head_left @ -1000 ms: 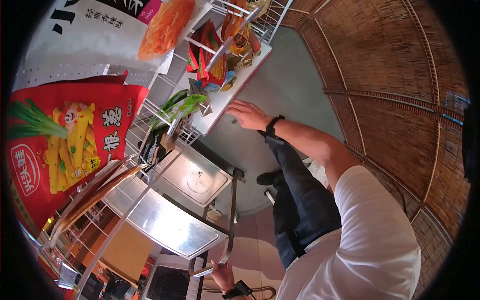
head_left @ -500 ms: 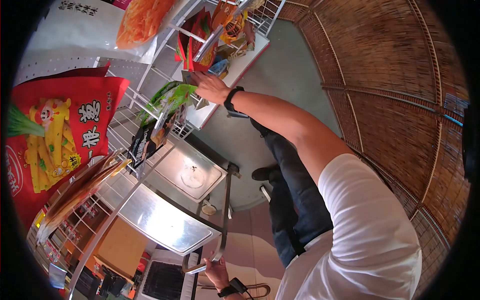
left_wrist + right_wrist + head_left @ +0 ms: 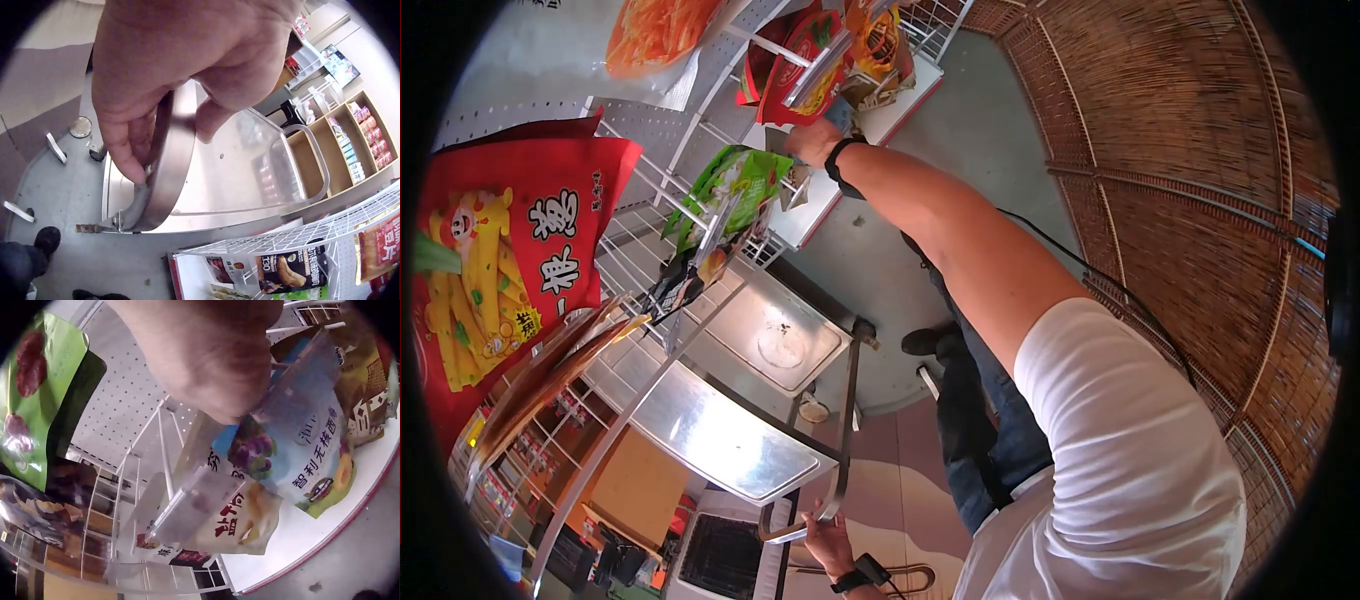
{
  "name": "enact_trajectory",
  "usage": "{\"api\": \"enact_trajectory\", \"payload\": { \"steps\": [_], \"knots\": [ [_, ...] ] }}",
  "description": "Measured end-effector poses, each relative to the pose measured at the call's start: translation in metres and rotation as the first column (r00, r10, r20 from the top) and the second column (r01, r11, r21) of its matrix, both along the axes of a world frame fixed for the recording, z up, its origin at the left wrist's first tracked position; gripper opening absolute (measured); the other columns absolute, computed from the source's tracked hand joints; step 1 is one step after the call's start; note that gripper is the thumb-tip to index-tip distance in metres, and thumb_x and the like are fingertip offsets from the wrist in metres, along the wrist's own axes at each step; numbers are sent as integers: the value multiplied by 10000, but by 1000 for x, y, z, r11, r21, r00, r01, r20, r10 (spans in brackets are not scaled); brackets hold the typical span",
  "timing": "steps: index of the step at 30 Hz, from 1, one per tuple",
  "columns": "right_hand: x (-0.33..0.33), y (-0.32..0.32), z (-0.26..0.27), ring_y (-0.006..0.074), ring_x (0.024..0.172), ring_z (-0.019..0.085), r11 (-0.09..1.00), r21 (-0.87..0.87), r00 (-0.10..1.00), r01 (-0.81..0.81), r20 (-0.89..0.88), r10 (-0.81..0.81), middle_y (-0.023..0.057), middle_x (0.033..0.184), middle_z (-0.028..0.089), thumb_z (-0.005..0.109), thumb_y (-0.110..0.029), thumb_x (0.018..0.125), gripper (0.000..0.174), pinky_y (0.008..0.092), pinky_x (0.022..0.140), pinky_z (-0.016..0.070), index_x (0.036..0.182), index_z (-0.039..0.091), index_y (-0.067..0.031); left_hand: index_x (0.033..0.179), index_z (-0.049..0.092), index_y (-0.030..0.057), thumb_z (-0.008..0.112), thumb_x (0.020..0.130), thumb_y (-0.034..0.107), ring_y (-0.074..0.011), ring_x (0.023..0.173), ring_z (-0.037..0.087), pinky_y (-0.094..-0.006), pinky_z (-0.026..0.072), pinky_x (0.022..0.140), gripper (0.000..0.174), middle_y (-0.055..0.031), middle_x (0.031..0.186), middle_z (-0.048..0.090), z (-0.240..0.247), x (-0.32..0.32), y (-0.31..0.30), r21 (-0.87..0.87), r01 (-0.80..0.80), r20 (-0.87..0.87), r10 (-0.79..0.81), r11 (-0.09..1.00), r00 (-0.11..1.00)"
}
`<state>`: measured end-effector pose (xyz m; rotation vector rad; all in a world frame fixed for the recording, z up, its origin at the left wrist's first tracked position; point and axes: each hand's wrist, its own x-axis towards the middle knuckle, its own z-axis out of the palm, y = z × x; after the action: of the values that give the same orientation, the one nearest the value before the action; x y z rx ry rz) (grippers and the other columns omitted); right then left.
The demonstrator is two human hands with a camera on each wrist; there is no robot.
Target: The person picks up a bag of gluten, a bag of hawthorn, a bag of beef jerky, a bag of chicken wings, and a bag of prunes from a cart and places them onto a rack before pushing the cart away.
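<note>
My left hand [image 3: 830, 545] grips the curved metal handle [image 3: 172, 169] of a two-tier metal cart, thumb on one side and fingers round the other. At the wire rack, my right hand [image 3: 812, 140] reaches in among the snack bags, just below a red snack bag [image 3: 805, 85]. Its fingers are hidden in the right wrist view, where the back of the hand overlaps the top of a blue dried-fruit bag [image 3: 306, 440]; I cannot tell whether they hold it. A beige snack bag [image 3: 250, 519] hangs beside the blue one.
The cart's shiny top tray [image 3: 730, 430] stands below the rack. A green bag [image 3: 750, 190] hangs left of my right hand, and a large red bag [image 3: 520, 250] is nearer. White wire bars and clear tag holders [image 3: 197, 503] jut out. A woven wall [image 3: 1170, 130] rises at right.
My right hand has moved from in front of the rack's lower shelf inward among the bags. The rack's goods have shifted left in the head view. The left hand keeps holding the cart handle.
</note>
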<state>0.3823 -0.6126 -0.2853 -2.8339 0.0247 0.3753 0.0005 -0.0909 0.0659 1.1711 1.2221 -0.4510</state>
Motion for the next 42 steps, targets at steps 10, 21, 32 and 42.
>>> {"api": "enact_trajectory", "payload": {
  "steps": [10,21,32,42],
  "knots": [
    [-9,-4,-2,288,1131,587,906,358,911,225,253,-326,86,1173,652,483,-238,882,264,407,990,451,1039,665,-127,1108,562,91,532,997,325,-284,1058,629,-387,529,886,260,-129,1199,643,0,1,-1,4,-40,4,39,999,999],
    [-82,4,53,301,1278,486,995,87,984,42,171,-57,145,1370,529,520,-79,857,383,383,1069,410,1233,561,-17,1263,515,-59,461,1028,352,-263,1092,581,-386,475,932,476,-144,1256,592,-2,-2,11,-33,21,18,-21,999,1000],
    [-362,21,93,327,1409,307,930,278,965,240,36,-260,189,1452,404,630,-73,747,500,397,1158,292,1232,557,25,1259,479,-114,440,1041,308,-295,1200,531,-421,442,1007,477,-235,1304,542,-28,-12,44,-250,-91,101,119,964,988],
    [-572,3,96,397,1077,627,752,-33,500,659,-727,-471,266,1105,655,587,-199,797,318,466,938,496,1020,712,-10,1183,546,77,505,1011,304,-238,1023,608,-409,502,821,288,-81,1122,623,-34,-22,34,29,353,292,-346,935,892]
  ]
}}
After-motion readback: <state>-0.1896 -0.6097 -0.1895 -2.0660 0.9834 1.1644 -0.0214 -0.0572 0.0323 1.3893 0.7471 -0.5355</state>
